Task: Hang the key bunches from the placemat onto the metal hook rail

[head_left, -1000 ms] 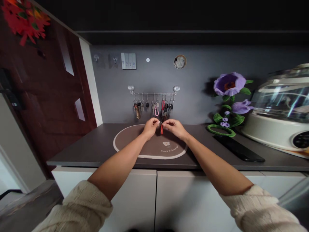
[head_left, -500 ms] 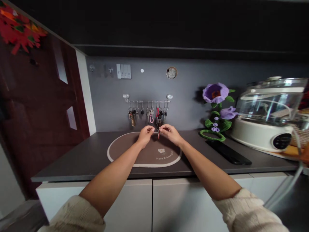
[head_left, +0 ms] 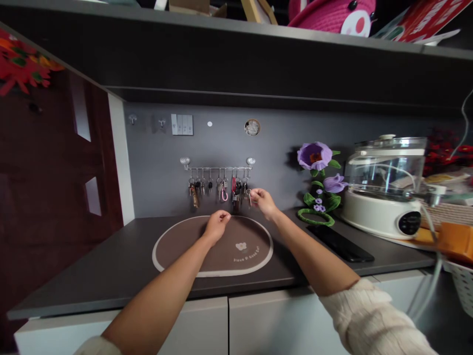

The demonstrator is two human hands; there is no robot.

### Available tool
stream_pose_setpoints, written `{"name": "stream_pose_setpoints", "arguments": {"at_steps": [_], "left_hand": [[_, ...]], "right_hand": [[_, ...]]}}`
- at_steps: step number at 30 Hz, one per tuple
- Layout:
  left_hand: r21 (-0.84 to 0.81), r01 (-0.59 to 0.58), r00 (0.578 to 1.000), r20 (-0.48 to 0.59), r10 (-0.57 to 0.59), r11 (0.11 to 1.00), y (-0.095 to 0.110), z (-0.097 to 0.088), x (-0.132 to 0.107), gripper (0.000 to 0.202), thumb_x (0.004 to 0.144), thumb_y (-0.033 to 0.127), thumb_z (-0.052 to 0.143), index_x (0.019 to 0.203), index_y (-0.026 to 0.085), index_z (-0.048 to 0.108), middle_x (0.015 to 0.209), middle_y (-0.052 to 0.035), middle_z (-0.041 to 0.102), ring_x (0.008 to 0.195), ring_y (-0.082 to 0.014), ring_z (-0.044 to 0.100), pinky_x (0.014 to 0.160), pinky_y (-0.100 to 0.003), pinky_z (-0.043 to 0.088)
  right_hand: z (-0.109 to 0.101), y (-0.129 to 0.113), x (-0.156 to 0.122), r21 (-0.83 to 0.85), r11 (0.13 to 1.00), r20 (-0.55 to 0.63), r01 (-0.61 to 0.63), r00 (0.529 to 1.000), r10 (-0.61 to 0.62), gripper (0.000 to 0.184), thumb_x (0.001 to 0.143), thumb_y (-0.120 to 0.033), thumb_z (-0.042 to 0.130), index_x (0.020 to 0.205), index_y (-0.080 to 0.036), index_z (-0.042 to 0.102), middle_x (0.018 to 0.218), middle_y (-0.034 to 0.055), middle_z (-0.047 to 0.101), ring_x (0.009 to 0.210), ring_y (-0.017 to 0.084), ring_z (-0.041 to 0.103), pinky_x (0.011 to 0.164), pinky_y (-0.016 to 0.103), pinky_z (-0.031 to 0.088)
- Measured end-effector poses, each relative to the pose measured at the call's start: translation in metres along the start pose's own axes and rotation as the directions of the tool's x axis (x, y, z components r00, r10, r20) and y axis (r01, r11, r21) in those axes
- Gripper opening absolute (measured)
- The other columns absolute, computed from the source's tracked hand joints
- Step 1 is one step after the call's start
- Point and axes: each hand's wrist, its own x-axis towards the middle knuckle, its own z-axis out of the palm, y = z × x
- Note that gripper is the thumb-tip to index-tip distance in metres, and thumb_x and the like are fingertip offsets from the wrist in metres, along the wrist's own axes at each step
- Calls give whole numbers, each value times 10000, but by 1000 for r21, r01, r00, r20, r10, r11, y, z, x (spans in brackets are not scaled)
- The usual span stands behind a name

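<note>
My right hand pinches a small key ring with a thin piece hanging from it, probably a key. It is at the right end of a clear hook rail on the wall, close beside the last hanging keys. I cannot tell whether the ring touches a hook. Lower and to the left, my left hand hovers over a brown oval mat, thumb and fingers pressed together; anything between them is hidden. Several key bunches hang along the rail, one with a pink carabiner and one with a red strap.
Right of my hand stand purple crocheted flowers, with a black phone lying before them. Farther right is a white appliance with a clear tank. A dark shelf overhangs the counter; a door is at left.
My hands have parted. The right has carried the key ring up to the rail's right end, while the left stays low over the mat. The view has tilted up, showing the shelf's contents.
</note>
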Motion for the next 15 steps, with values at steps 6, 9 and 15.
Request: {"name": "stream_pose_setpoints", "arguments": {"at_steps": [6, 9, 15], "left_hand": [[23, 2, 1000, 2, -2, 1000, -4, 1, 1, 140, 659, 283, 514, 669, 148, 550, 582, 10, 523, 570, -106, 465, 593, -235, 365], [31, 3, 1000, -5, -3, 1000, -7, 1, 2, 138, 664, 280, 507, 672, 150, 551, 587, 7, 527, 583, -112, 474, 594, -237, 368], [65, 9, 1000, -15, -8, 998, -6, 1, 1, 137, 667, 282, 511, 664, 153, 555, 603, -1, 537, 591, -117, 477, 587, -235, 370]], "right_hand": [[-11, -15, 33, 121, 989, -56, -86, 994, 93, 80, 747, -205, 453, 678, -164, 445, 604, -12, 495, 615, 93, 550, 593, 252, 474], [-12, -22, 47, 143, 982, -88, -120, 987, 133, 93, 762, -160, 431, 670, -160, 449, 590, -8, 506, 556, 80, 539, 598, 273, 490], [-9, -22, 68, 124, 978, -135, -168, 973, 185, 111, 776, -140, 416, 671, -156, 450, 545, -3, 512, 514, 77, 524, 565, 277, 500]]}}
